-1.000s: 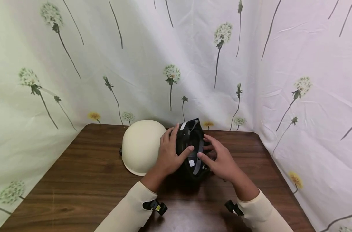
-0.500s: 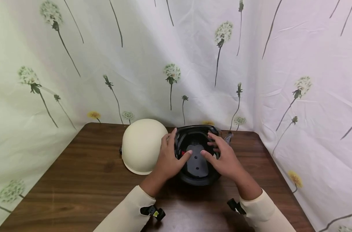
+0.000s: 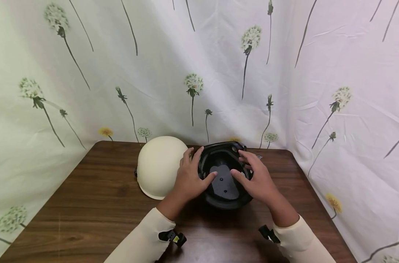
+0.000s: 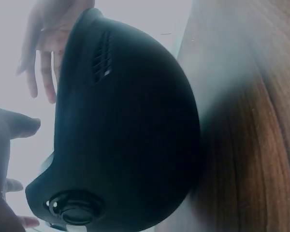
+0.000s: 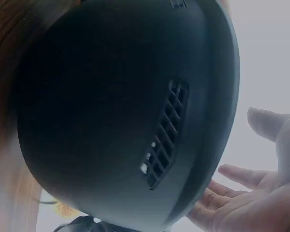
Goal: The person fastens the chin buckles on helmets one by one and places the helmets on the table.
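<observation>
A black helmet [image 3: 227, 204] lies on its crown with the hollow side up, a grey pad [image 3: 223, 180] showing inside. My left hand [image 3: 188, 179] is at its left rim, fingers spread and thumb over the opening; in the left wrist view a gap shows between that thumb and the shell. On the opposite side my right hand [image 3: 261, 182] has its fingers loosely bent near the rim. The right wrist view shows those fingertips by the edge, contact unclear, and a slotted vent [image 5: 166, 137] in the shell. A round fitting [image 4: 76, 212] shows on the shell in the left wrist view.
Left of the black helmet stands a cream helmet [image 3: 162, 166], dome up, close to my left hand. Both are near the back of the brown wooden table [image 3: 87, 204]. A dandelion-print cloth [image 3: 160, 65] hangs behind and along the sides.
The black helmet has gone from tipped on its side to hollow side up, then turned slightly. My hands stay on either side of it, the right one shifted a little to the right.
</observation>
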Motion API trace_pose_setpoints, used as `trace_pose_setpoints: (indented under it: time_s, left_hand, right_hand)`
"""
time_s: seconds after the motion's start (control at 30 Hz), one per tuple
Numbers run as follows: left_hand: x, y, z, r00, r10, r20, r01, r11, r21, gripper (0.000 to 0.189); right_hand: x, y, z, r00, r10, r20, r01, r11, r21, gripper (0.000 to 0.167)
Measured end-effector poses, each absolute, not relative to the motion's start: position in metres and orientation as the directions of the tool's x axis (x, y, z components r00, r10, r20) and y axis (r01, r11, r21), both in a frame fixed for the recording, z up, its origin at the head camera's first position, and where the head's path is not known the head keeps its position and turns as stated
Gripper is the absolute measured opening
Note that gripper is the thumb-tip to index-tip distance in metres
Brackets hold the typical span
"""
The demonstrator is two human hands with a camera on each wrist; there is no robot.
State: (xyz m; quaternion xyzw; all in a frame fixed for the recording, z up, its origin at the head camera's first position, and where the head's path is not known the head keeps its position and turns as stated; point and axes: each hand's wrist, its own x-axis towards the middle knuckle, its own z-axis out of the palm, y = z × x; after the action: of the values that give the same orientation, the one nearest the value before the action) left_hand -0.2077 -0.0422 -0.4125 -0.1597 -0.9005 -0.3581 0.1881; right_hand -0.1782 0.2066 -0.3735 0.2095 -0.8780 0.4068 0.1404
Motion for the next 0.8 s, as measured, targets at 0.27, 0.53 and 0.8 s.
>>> trace_pose_setpoints:
  time_s: [0.27, 0.53, 0.8]
  left_hand:
    - [-0.212, -0.038, -0.406, -0.893, 0.217, 0.395, 0.427, 0.684, 0.591, 0.09]
    - [-0.219, -0.043, -0.405, -0.882, 0.25, 0.4, 0.451, 0.697, 0.558, 0.088]
    - [-0.222, -0.044, -0.394, -0.863, 0.346, 0.368, 0.489, 0.752, 0.442, 0.076]
  right_hand:
    - [-0.181, 0.22, -0.376, -0.867, -0.196, 0.458, -0.475, 0.604, -0.64, 0.068]
    - [-0.186, 0.238, -0.381, -0.887, -0.147, 0.437, -0.421, 0.646, -0.637, 0.067]
    - [-0.194, 0.257, -0.387, -0.93, -0.093, 0.357, -0.319, 0.687, -0.653, 0.068]
